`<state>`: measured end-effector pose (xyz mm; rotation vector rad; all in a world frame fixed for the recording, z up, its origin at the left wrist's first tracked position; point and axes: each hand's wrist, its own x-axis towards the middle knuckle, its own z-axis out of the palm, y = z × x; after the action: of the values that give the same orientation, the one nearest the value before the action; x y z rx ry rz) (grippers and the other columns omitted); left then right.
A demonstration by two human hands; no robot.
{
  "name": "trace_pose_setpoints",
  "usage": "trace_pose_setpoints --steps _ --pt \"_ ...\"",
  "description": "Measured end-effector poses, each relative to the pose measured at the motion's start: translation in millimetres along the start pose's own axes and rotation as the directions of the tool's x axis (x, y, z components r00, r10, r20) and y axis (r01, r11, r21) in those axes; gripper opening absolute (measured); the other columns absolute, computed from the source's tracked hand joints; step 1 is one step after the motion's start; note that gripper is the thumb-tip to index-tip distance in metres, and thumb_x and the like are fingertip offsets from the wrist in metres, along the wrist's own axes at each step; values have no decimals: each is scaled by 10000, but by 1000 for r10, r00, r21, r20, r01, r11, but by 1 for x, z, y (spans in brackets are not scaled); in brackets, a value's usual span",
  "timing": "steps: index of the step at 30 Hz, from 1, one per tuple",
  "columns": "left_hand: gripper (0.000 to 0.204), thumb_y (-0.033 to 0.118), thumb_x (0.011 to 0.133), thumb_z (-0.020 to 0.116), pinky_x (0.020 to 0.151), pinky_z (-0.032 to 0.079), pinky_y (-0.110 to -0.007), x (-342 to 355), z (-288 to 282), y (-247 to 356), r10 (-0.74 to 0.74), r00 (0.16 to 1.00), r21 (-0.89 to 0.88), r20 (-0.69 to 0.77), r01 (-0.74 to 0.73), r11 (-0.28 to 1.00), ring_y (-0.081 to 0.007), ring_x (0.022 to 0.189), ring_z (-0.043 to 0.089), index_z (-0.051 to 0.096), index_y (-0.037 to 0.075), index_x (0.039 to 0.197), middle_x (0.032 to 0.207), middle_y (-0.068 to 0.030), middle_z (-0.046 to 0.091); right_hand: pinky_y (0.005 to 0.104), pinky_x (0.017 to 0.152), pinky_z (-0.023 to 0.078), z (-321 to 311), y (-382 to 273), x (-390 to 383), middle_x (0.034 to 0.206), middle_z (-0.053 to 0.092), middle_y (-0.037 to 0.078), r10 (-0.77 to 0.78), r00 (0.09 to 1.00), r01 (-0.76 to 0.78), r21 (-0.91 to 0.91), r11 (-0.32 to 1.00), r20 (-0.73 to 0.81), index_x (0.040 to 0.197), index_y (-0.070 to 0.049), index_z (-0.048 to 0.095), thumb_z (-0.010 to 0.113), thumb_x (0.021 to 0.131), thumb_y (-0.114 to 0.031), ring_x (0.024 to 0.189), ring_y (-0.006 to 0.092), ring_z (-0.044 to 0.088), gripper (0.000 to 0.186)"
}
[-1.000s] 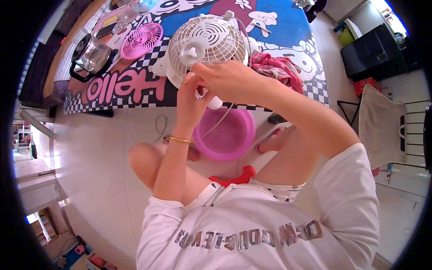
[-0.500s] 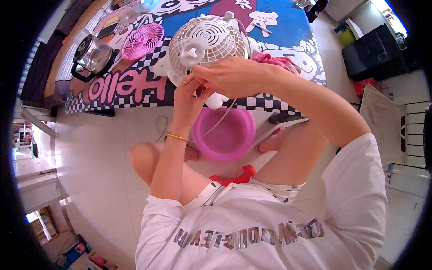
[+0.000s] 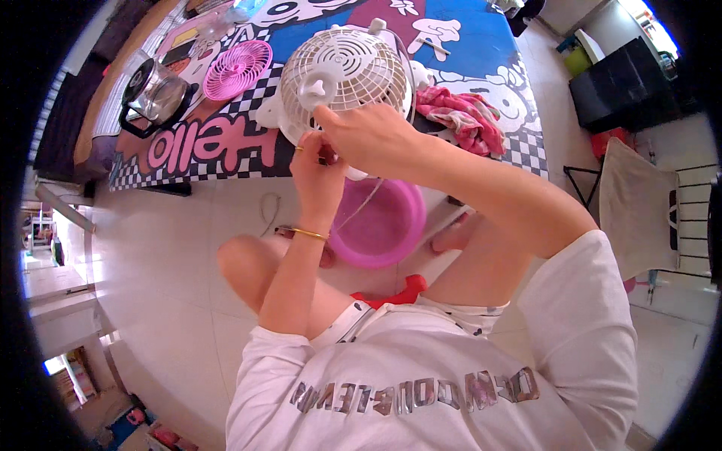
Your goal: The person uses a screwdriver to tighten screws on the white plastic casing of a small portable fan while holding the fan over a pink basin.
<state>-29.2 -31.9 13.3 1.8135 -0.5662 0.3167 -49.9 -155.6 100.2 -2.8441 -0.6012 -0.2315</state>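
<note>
White fan (image 3: 346,56) is sitting by table's (image 3: 481,37) near edge. Left hand (image 3: 319,161), right hand (image 3: 374,137): fingers curling together, grasp unclear; bracing likely helping.

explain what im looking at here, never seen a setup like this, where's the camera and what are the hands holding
There's no machine here, just a seated person's bare left hand and right hand. The camera is worn on their head, looking down; its fisheye lens bends straight edges.

On the printed table cover sit a white caged fan, a pink round grille, a clear jug with black trim and a crumpled pink cloth. A pink basin stands on the floor below.

The hands meet at the fan's near side, but the fingers hide whatever they may be holding.
</note>
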Motion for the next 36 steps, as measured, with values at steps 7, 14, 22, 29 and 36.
trace_pose_setpoints --steps 7,14,22,29,36 --pt "213 43 773 663 656 448 -321 -1 -3 2 210 976 97 62 -215 972 -229 732 570 526 2 930 800 -105 563 415 538 468 -13 19 3 750 611 156 -164 972 149 100 984 169 972 -25 399 512 888 -187 657 333 619 215" --pt "239 9 867 542 757 478 -276 15 -23 -5 -76 858 -111 508 153 982 -170 851 624 549 -8 1106 918 -129 648 432 620 452 -20 36 8 797 598 169 -263 894 220 157 963 364 1028 -39 386 528 903 -220 757 341 610 262" --pt "163 -48 793 610 680 485 -241 -4 -3 -12 -103 969 -232 223 156 960 -92 754 572 543 8 931 837 -47 609 408 422 448 8 4 -8 499 550 126 51 994 -54 -30 998 -100 940 4 406 534 889 -323 454 335 572 355" --pt "168 -11 782 627 672 479 -243 0 1 -28 -97 986 -161 134 119 980 -89 751 529 510 15 901 817 -41 558 435 511 453 0 1 -2 599 586 150 137 988 -146 149 978 72 966 -20 360 522 899 -297 562 349 596 328" --pt "242 50 826 608 691 469 -269 14 -26 -20 -124 823 -314 554 344 885 -133 744 578 564 23 1062 851 -80 609 439 598 437 -17 22 2 758 612 165 -160 935 41 350 936 318 1016 -52 371 517 900 -241 695 346 607 265"
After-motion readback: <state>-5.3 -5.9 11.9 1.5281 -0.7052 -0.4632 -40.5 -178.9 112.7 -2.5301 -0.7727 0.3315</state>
